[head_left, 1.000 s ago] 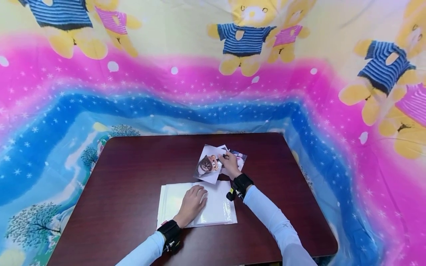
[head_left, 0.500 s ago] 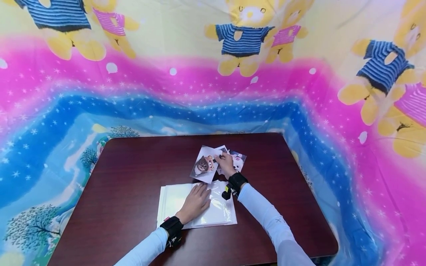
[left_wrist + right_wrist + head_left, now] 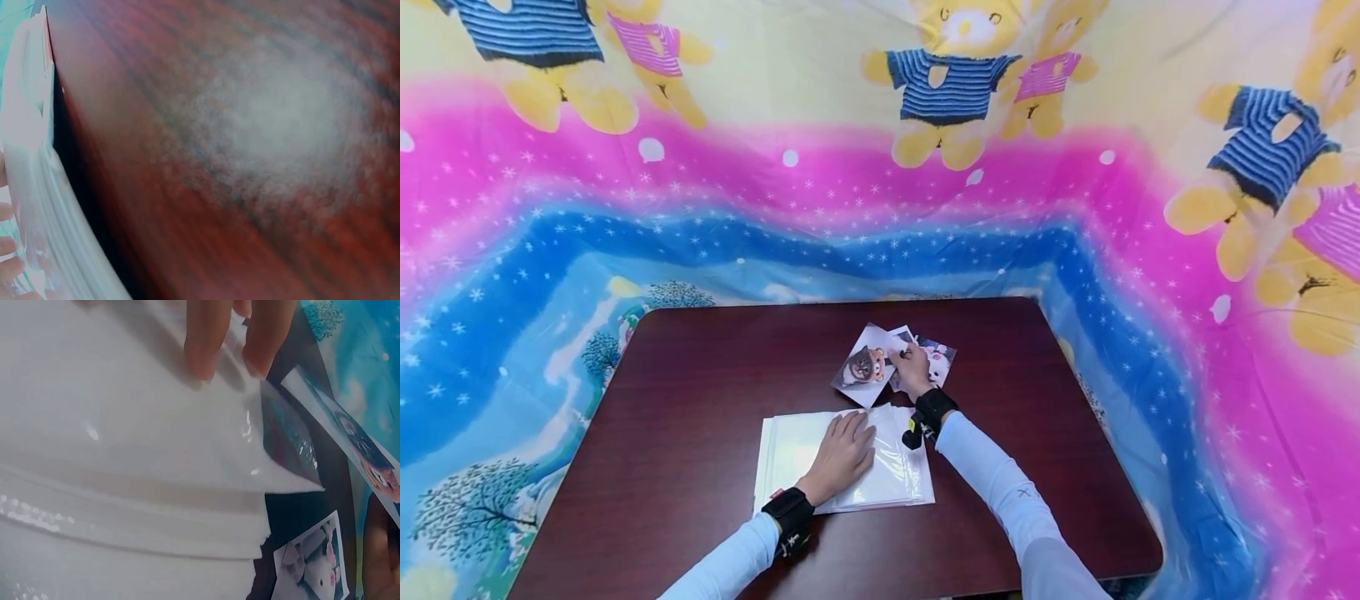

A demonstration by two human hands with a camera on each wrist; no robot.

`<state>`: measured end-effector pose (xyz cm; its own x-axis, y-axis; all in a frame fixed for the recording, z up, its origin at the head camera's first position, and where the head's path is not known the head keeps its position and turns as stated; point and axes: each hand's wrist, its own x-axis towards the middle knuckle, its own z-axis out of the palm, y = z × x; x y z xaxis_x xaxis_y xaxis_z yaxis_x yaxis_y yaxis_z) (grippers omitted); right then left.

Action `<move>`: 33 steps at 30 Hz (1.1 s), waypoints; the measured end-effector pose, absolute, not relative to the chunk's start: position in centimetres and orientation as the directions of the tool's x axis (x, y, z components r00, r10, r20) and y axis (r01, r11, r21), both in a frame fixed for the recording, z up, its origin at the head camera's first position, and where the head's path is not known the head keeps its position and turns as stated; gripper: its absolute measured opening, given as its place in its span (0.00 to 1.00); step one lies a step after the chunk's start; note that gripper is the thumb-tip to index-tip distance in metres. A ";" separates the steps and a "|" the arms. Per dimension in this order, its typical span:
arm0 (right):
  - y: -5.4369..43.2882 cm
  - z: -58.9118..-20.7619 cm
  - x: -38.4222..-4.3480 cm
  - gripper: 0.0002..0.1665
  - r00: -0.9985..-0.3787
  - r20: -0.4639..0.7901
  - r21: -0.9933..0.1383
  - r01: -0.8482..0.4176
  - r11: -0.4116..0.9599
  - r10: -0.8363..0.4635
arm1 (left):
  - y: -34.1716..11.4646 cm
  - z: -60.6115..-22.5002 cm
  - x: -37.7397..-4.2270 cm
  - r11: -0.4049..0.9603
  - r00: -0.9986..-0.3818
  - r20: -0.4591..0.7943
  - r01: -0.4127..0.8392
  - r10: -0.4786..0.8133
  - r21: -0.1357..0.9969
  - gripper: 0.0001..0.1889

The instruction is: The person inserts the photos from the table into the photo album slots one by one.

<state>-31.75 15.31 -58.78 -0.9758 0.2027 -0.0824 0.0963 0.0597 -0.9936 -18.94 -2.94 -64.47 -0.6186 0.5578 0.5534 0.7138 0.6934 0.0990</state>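
Right hand (image 3: 913,371) is pinching cat photo (image 3: 863,368) by far edge of album (image 3: 793,454); left hand (image 3: 841,457), fingers extended, is resting on album. Probably aligning; next is likely calling for squaring it to sleeve (image 3: 275,478).

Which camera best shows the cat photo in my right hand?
The head view: nearly all the cat photo shows, its printed side visible. The right wrist view catches it slanted and cut off; the left wrist view misses it.

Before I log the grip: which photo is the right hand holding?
The brown cat photo, pinched by the right hand and tilted up from the table. The white-animal photo lies flat; another photo behind the hand is mostly hidden.
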 end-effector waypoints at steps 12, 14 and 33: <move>16.4 -59.8 -31.7 0.12 -0.970 -0.142 -0.988 0.152 0.038 0.199 | -2.9 -64.3 -18.8 0.691 -0.628 0.538 0.714 0.562 0.112 0.18; 16.5 -59.8 -31.7 0.14 -0.968 -0.166 -0.985 0.173 0.020 0.186 | -2.9 -64.1 -18.8 0.690 -0.627 0.539 0.715 0.563 0.110 0.18; 17.3 -59.4 -32.0 0.09 -0.995 0.051 -0.924 -0.017 0.382 0.081 | -2.9 -64.6 -18.8 0.685 -0.645 0.509 0.715 0.570 0.139 0.20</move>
<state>-32.00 17.29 -59.38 -0.9954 0.0805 0.0514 -0.0168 0.3816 -0.9242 -18.79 -2.92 -64.56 -0.6450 0.5696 0.5094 0.7149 0.6852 0.1390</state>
